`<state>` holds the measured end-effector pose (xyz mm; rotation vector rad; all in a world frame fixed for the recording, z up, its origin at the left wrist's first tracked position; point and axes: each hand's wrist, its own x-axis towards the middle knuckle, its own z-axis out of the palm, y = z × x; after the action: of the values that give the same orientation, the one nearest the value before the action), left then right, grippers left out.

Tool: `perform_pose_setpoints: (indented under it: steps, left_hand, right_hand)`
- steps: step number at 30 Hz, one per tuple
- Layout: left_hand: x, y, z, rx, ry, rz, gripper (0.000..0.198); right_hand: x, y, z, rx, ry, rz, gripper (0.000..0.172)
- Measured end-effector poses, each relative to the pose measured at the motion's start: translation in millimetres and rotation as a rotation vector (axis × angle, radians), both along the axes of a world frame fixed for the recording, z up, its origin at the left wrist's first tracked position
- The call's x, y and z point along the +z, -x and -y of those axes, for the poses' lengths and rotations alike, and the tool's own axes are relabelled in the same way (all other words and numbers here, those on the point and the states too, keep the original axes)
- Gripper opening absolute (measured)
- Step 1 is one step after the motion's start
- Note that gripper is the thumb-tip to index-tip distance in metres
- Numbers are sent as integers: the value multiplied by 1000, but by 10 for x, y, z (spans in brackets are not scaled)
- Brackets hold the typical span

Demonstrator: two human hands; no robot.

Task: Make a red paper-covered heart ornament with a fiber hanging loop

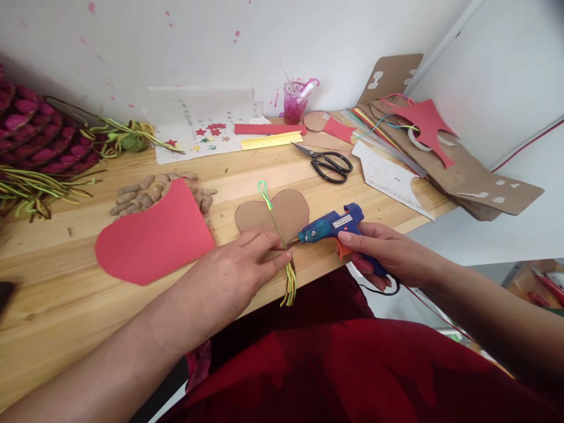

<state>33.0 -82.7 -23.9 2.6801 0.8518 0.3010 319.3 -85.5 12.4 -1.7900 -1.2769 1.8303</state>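
Observation:
My right hand (385, 249) is wrapped round the handle of a blue glue gun (324, 226) with an orange trigger. The gun's nozzle points left, close to the fingertips of my left hand (249, 261). Those fingers are closed at the lower edge of a brown cardboard heart (293, 211), pinching a thin cord (278, 226). At its upper end the cord has a bright green loop (263, 189); a yellow-green tassel (289, 285) hangs over the table's front edge. The heart lies flat, its lower part hidden by my left hand. Whether the nozzle touches the cord, I cannot tell.
Left lie a red paper piece (154, 241) and several peanuts (143, 197). Black-handled scissors (328, 164) rest behind the gun. Along the wall are star stickers (211, 132), a pink-stained cup (296, 103) and folded cardboard (467, 182). Yarn (127, 138) lies at the back left.

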Motion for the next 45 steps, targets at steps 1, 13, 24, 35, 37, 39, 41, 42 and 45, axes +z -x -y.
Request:
perform_pose_setpoints:
  steps: [1,13,24,35,37,39,41,42,45]
  left_hand:
    - [1,-4,0,0,-4,-4,43]
    - [10,-28,-15,-21,-113,-93,50]
    - [22,-46,-13,-25,-127,-100,52]
    - [12,-43,-7,-28,-116,-81,45]
    - [10,-43,-8,-25,-110,-87,45]
    - [10,-43,-10,-25,-106,-95,45]
    - [12,-43,-12,-28,-105,-100,46]
    - [12,-43,-13,-29,-106,-101,46]
    - [12,-40,-14,-30,-116,-100,46]
  right_hand:
    - [-6,9,-6,-2,0,7,43]
    - [134,49,38,116,-186,146,43]
    - [268,115,117,487,-695,565,40]
    - [346,230,166,662,-866,723,25]
    - [349,236,159,679,-869,750,27]
    - [350,235,154,687,-872,774,29]
    - [351,233,150,694,-868,794,31]
    - [352,234,147,696,-865,804,31]
    - [354,247,131,706,-864,821,32]
